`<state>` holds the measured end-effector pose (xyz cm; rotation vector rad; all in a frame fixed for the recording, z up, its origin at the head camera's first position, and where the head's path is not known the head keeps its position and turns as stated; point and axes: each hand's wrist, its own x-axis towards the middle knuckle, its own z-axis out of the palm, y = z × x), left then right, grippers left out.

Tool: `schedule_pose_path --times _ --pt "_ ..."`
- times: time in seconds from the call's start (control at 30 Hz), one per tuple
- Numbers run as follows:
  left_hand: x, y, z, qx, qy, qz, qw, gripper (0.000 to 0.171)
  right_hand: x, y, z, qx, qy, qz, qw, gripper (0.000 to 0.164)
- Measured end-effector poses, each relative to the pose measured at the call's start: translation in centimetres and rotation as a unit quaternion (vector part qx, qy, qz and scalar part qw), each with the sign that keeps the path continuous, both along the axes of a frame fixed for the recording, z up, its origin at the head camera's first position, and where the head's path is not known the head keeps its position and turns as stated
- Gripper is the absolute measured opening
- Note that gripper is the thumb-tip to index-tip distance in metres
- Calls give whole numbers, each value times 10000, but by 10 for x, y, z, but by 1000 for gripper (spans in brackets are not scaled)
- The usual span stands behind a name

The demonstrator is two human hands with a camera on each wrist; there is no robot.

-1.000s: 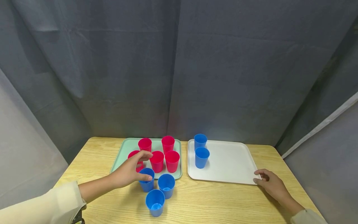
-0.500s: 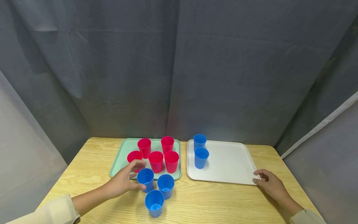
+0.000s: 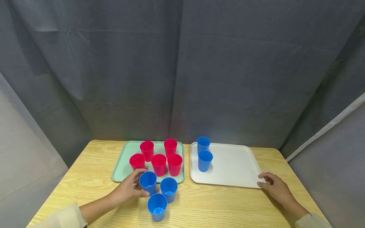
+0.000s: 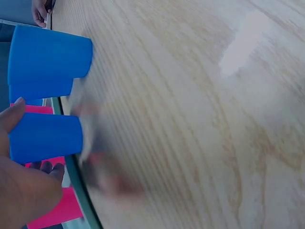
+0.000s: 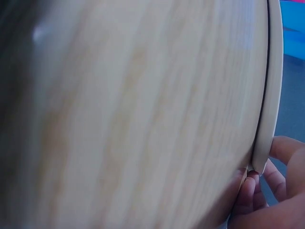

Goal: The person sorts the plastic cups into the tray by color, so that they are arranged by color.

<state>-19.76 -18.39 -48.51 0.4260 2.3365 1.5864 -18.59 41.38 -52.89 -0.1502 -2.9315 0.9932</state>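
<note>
My left hand (image 3: 125, 191) grips the left one of three blue cups, its thumb on the near side and fingers curled round the far left side. That gripped cup (image 3: 148, 183) stands upright on the wood before the green tray (image 3: 121, 172). Beside it are a second blue cup (image 3: 169, 190) and a third blue cup (image 3: 157, 209). In the left wrist view the thumb lies near the rim of the held cup (image 4: 45, 138). At the right, my right hand (image 3: 277, 190) pinches the front right corner of the white tray (image 3: 233, 164); the right wrist view shows fingers about its rim (image 5: 271, 105).
Several red cups (image 3: 158, 164) stand upright on the green tray. On the white tray's left end are two blue cups, a front one (image 3: 205, 161) and a back one (image 3: 203, 144). Grey curtains (image 3: 176, 79) enclose the wooden table (image 3: 216, 202).
My left hand has come down and back from over the red cups and closed around the left blue cup. The cups look unmoved, and my right hand has stayed at the tray corner.
</note>
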Motion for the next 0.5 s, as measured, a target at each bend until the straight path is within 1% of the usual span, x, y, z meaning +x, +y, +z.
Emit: schedule_pose_path --times 0.1,0.27,0.37,0.5 --pt "0 2 -4 48 7 80 10000 81 0 1 -1 -34 -37 27 10000 41" --pt "0 5 -12 264 86 149 9995 74 0 2 -3 -23 -66 7 10000 42" --pt "0 6 -15 340 129 184 9992 70 0 2 -3 -10 -11 -7 10000 40" --pt "-1 8 -18 378 77 277 9989 66 0 1 -3 51 81 -7 10000 39"
